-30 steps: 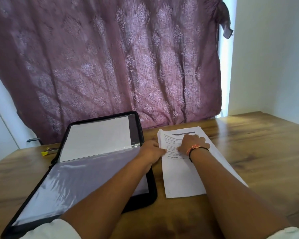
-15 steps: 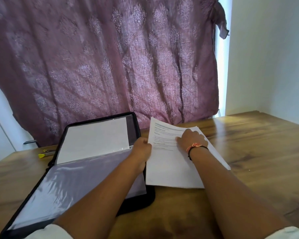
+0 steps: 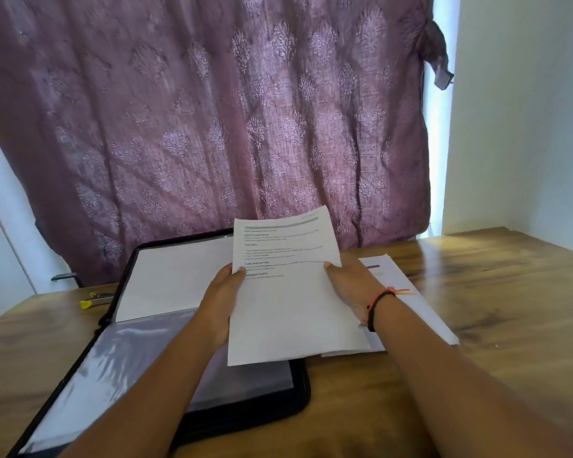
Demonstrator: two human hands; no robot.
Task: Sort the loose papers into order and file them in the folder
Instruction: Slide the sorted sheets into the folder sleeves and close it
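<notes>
Holding one printed sheet (image 3: 288, 299) lifted off the table (image 3: 510, 292), your left hand (image 3: 222, 299) pinching its left edge, your right hand (image 3: 348, 285) gripping its right edge, thumb on top, paper stack (image 3: 397, 276) lying beneath your right wrist, open black folder (image 3: 129, 358) to the left.

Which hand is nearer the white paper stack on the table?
Right. The right hand is directly over the white paper stack; the left hand holds the printed white sheet opposite, over the black folder.
</notes>
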